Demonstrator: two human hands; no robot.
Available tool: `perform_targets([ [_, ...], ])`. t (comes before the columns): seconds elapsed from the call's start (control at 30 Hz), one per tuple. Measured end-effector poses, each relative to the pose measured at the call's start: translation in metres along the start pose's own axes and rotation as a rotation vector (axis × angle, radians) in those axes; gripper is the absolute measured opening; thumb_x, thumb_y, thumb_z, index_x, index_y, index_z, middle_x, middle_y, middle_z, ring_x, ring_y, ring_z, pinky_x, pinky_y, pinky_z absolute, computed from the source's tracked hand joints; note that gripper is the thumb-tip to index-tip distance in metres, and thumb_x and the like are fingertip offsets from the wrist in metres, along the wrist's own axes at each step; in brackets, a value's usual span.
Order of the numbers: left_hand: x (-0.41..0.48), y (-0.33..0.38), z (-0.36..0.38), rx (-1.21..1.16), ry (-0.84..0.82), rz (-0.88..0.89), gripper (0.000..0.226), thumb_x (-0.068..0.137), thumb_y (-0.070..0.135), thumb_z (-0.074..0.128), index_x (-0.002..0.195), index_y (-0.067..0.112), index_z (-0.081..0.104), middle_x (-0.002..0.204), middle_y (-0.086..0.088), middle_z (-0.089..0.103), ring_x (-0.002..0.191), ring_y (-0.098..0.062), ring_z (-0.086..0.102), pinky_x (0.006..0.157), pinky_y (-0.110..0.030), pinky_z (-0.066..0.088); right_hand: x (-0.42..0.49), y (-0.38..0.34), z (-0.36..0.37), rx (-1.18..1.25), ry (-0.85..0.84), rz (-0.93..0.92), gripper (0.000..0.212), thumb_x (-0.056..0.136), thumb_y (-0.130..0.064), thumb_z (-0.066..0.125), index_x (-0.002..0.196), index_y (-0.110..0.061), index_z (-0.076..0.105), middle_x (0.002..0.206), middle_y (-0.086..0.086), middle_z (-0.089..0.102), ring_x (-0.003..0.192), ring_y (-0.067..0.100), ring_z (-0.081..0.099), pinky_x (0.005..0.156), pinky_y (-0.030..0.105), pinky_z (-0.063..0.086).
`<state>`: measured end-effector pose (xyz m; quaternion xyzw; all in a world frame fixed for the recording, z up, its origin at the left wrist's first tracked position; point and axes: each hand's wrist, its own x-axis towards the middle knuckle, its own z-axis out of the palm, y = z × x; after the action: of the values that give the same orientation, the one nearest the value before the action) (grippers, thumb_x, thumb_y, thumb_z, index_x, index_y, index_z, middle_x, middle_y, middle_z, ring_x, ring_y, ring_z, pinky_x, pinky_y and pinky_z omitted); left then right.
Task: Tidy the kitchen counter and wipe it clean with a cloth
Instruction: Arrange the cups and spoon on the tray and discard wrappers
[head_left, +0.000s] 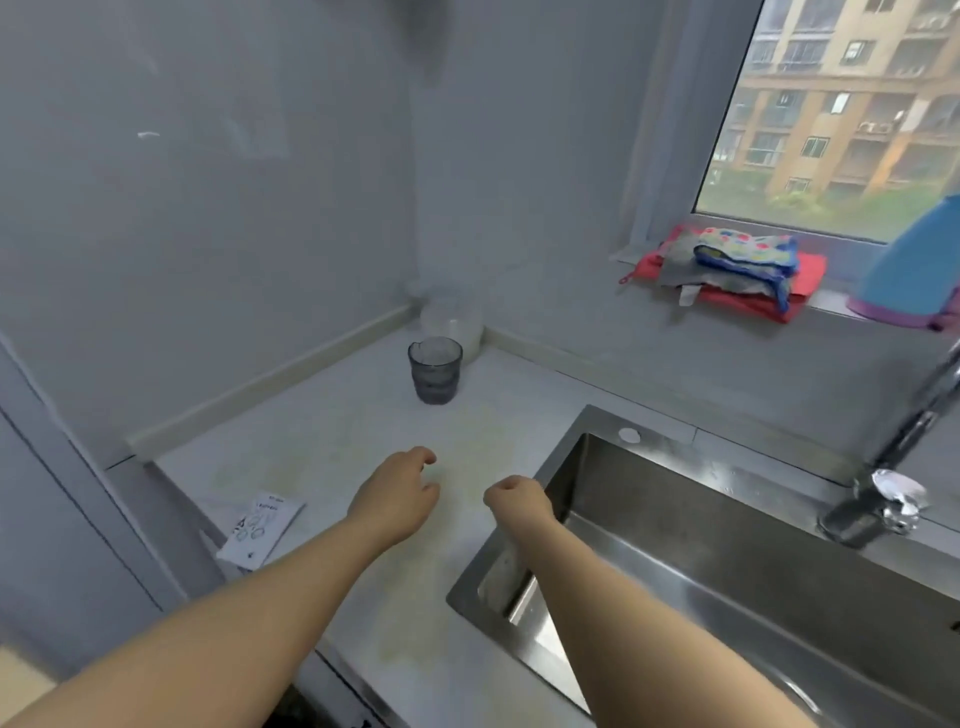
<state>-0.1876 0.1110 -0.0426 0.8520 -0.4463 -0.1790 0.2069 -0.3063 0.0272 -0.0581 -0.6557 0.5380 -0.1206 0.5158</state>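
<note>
Counter (322, 431) bears an empty-looking grey cup (435, 375); left hand (400, 499) relaxed, right hand (519, 501) clenched, holding nothing.

1. A dark glass (435, 376) is set upright on the pale counter (322, 431), near the back corner.
2. A clear tub (452, 325) is placed just behind it.
3. A printed leaflet (262, 527) is laid flat near the left edge.

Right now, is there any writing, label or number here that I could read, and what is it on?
None can be read.
The leaflet on the counter: a dark heading and small drawings, too blurred to read.
The tag on the cloths: too small to read.
The glass and sink: no text shows.
</note>
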Motion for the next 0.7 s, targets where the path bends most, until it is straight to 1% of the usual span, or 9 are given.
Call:
perform_targets([
  [0.03,0.013,-0.002,-0.002,-0.006,0.005,-0.008,0.042,0.096,0.023,0.046,0.138,0.018,0.04,0.139,-0.006,0.045,0.12,-0.022,0.051,0.097,-0.031,0.042,0.011,-0.005,0.001,-0.033,-0.006,0.0,0.029,0.094,-0.013,0.045,0.119,-0.005,0.057,0.104,0.011,0.058,0.085,0.022,0.05,0.065,0.023,0.04],
  [0.1,0.039,-0.006,-0.007,-0.02,0.003,-0.013,0.043,0.096,0.023,0.047,0.138,0.016,0.04,0.139,-0.007,0.045,0.121,-0.022,0.05,0.097,-0.03,0.041,0.035,-0.014,0.004,-0.083,0.003,0.011,0.03,0.094,-0.014,0.044,0.121,-0.007,0.056,0.115,0.011,0.059,0.09,0.022,0.05,0.073,0.025,0.041],
  [0.2,0.069,-0.009,-0.012,-0.024,0.001,0.005,0.043,0.096,0.023,0.047,0.138,0.016,0.041,0.139,-0.007,0.044,0.121,-0.023,0.05,0.097,-0.03,0.04,0.057,-0.023,0.003,-0.17,0.054,0.049,0.036,0.093,-0.015,0.042,0.127,-0.01,0.05,0.119,0.008,0.055,0.104,0.024,0.052,0.08,0.028,0.041],
  [0.3,0.106,-0.01,-0.017,-0.032,0.033,0.047,0.04,0.095,0.021,0.048,0.135,0.015,0.045,0.14,-0.008,0.043,0.126,-0.023,0.045,0.101,-0.029,0.036,0.083,-0.033,-0.002,-0.229,0.087,0.091,0.04,0.093,-0.017,0.042,0.132,-0.012,0.045,0.13,0.007,0.052,0.118,0.026,0.05,0.086,0.028,0.039],
  [0.37,0.126,-0.008,-0.021,-0.041,0.094,0.094,0.039,0.093,0.017,0.049,0.133,0.015,0.049,0.139,-0.007,0.044,0.128,-0.025,0.041,0.103,-0.03,0.034,0.096,-0.042,-0.004,-0.252,0.09,0.114,0.041,0.093,-0.018,0.042,0.133,-0.013,0.044,0.132,0.008,0.051,0.12,0.027,0.049,0.088,0.027,0.039],
  [0.47,0.156,-0.003,-0.03,-0.041,0.187,0.157,0.04,0.089,0.015,0.054,0.129,0.015,0.052,0.138,-0.006,0.043,0.128,-0.026,0.037,0.101,-0.032,0.034,0.116,-0.055,-0.001,-0.289,0.085,0.147,0.041,0.092,-0.015,0.042,0.132,-0.01,0.043,0.131,0.01,0.05,0.119,0.029,0.049,0.092,0.03,0.041],
  [0.53,0.172,0.0,-0.035,-0.014,0.216,0.167,0.048,0.087,0.02,0.058,0.134,0.017,0.047,0.143,-0.005,0.036,0.133,-0.026,0.03,0.105,-0.034,0.032,0.125,-0.059,0.0,-0.323,0.091,0.184,0.039,0.09,-0.014,0.039,0.129,-0.01,0.043,0.13,0.01,0.051,0.117,0.029,0.05,0.092,0.031,0.041],
  [0.6,0.19,-0.001,-0.037,0.033,0.207,0.153,0.061,0.084,0.029,0.062,0.14,0.02,0.038,0.15,-0.005,0.025,0.139,-0.025,0.02,0.108,-0.034,0.027,0.132,-0.06,0.002,-0.383,0.091,0.222,0.036,0.09,-0.013,0.038,0.125,-0.009,0.043,0.127,0.01,0.052,0.115,0.029,0.052,0.086,0.029,0.04],
  [0.7,0.215,0.0,-0.036,0.068,0.094,0.085,0.087,0.077,0.044,0.069,0.147,0.025,0.021,0.157,-0.007,0.007,0.145,-0.027,0.006,0.114,-0.039,0.019,0.137,-0.064,0.0,-0.455,0.099,0.251,0.033,0.091,-0.012,0.038,0.124,-0.009,0.044,0.125,0.008,0.054,0.115,0.027,0.054,0.085,0.028,0.04],
])
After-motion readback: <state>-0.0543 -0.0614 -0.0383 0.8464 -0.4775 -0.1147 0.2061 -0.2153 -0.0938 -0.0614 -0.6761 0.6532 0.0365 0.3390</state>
